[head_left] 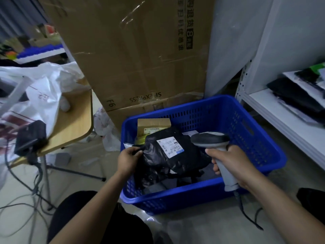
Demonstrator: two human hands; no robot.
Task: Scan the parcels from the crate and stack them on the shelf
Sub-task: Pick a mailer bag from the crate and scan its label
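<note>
A blue plastic crate (260, 138) stands on the floor in front of me with several parcels in it. On top lies a black plastic parcel (175, 161) with a white shipping label (170, 145) facing up. My left hand (129, 159) grips the parcel's left edge. My right hand (230, 162) holds a grey barcode scanner (211, 140) by its handle, the scanner's head just right of the label. A small cardboard box (153, 123) sits at the crate's back. The white shelf (281, 118) at the right carries dark parcels (299, 95).
A tall cardboard box (137, 55) stands behind the crate. A wooden side table (77, 118) at the left holds white plastic bags (40, 88) and a black device (30, 136). Cables and a tripod's legs lie on the floor at the left. The scanner's cord trails at the lower right.
</note>
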